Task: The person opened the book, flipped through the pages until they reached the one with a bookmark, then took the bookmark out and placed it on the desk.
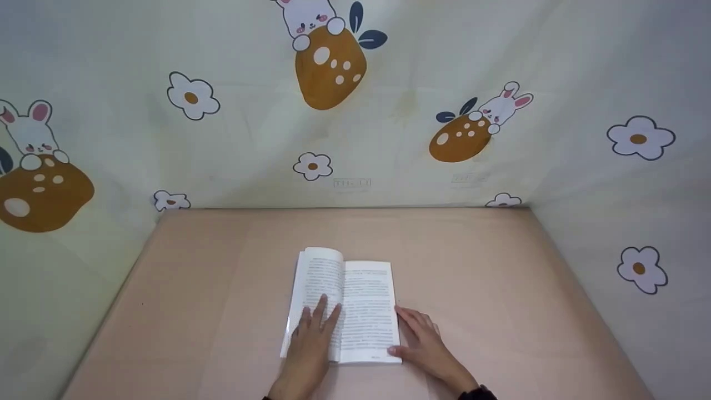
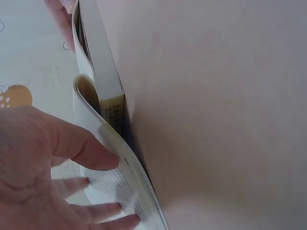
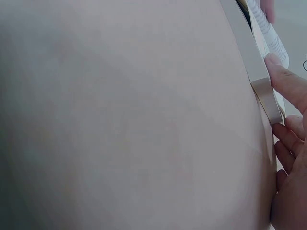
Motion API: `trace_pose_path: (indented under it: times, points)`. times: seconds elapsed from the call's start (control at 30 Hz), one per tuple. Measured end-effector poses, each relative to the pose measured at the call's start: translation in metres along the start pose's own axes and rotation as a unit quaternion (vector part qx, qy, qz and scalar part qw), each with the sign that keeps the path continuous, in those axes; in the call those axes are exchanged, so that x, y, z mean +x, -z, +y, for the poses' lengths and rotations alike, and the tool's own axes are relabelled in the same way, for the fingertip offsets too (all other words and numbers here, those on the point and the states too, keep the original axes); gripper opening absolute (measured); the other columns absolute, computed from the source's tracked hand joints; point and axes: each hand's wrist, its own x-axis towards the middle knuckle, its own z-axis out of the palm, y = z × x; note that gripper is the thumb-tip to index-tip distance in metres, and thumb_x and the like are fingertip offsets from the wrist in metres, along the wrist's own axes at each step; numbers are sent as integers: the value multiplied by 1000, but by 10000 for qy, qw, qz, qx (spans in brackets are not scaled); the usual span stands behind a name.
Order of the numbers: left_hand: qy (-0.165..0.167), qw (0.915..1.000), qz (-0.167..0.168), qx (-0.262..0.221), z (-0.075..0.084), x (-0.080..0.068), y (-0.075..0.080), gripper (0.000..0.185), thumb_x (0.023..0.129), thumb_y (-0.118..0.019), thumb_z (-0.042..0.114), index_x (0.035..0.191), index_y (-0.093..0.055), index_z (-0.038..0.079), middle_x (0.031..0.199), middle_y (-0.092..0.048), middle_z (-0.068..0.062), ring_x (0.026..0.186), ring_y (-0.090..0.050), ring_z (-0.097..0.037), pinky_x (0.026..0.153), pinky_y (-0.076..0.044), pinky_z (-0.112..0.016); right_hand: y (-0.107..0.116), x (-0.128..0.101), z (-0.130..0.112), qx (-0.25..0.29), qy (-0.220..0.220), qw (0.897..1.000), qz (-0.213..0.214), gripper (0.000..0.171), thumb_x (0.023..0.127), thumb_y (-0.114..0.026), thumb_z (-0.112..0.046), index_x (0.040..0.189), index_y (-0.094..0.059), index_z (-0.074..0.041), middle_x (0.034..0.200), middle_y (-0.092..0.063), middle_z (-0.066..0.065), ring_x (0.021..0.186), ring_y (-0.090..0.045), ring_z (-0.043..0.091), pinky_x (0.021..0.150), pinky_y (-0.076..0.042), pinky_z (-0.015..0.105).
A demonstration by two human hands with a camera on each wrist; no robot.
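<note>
Print (image 1: 367, 311) in the book (image 1: 369, 356) is too small to read; boxed lettering (image 1: 352, 183) on the far wall (image 1: 250, 144), too faint.

Open book (image 1: 368, 316), printed pages, lying face-up

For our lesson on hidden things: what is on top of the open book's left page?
The person's left hand lies over the lower part of the left page. Printed lines show above it; in the head view, any print directly beneath it is covered.

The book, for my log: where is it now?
In the head view, the book lies open at lower centre, left hand on its left page, right hand at its right edge.
</note>
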Motion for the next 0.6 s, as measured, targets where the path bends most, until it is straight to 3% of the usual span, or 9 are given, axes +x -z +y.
trace_pose_path:
  times: [0.13, 0.3, 0.47, 0.6]
  points:
    - [-303, 9993, -196, 92, 5, 0, 1, 76, 67, -71, -6, 136, -44, 10, 148, -28, -14, 133, -29, -39, 100, -40, -51, 1, 0, 0, -10, -45, 10000, 1, 79, 77, -68, -46, 144, -35, -19, 144, -37, 4, 131, -29, 28, 98, -24, 48]
    - [-530, 9979, -283, 226, 13, 4, 3, 55, 67, -71, -4, 120, -59, 4, 139, -41, -11, 130, -35, -30, 102, -38, -44, 1, 0, 0, -70, -29, 10000, 52, 79, 78, -68, -46, 144, -36, -18, 143, -38, 4, 131, -30, 28, 98, -24, 48]
    - [-596, 9970, -244, 424, 20, 4, 0, 37, 75, -66, 0, 112, -63, 5, 133, -48, -10, 127, -39, -32, 100, -41, -46, 1, -1, -1, -77, 45, 9999, 104, 80, 77, -69, -46, 143, -37, -15, 142, -40, 6, 130, -32, 28, 98, -24, 48]
    - [-601, 9962, -253, 576, 24, 2, -4, 37, 83, -65, 19, 117, -60, 4, 132, -50, -14, 126, -39, -40, 97, -42, -52, 1, -1, -1, -138, 52, 9998, 126, 80, 76, -69, -46, 143, -38, -15, 142, -41, 7, 130, -32, 29, 98, -25, 49]
